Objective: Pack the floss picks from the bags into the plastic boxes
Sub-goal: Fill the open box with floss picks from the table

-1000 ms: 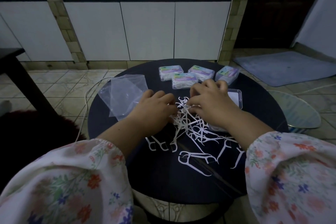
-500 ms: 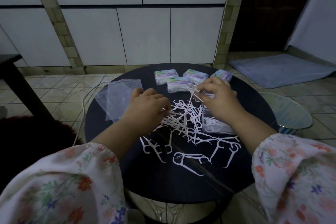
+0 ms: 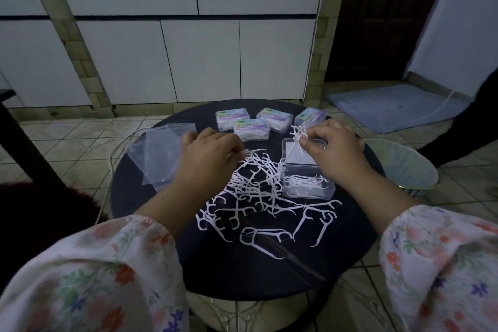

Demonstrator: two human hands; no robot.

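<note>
Floss picks (image 3: 250,191): white, thin Y-headed plastic pieces with curved pointed tails, lay in a tangled heap at the middle of the round dark surface (image 3: 151,245), spilling toward its near edge.
Handling: judged very light, springy and slippery; heads hook each other, so pinch the stems in small aligned bunches.
Right hand (image 3: 334,151): its fingers pinched a small bunch of picks above the open plastic box (image 3: 307,188).
Left hand (image 3: 207,153): fingers curled at the heap's far side, apparently pinching a few picks; exact contact unclear.
Open box: right of the heap, partly filled, lid raised.
Closed boxes (image 3: 252,129): four along the far edge.
Empty bags (image 3: 161,153): clear, flat, toward the left edge.
</note>
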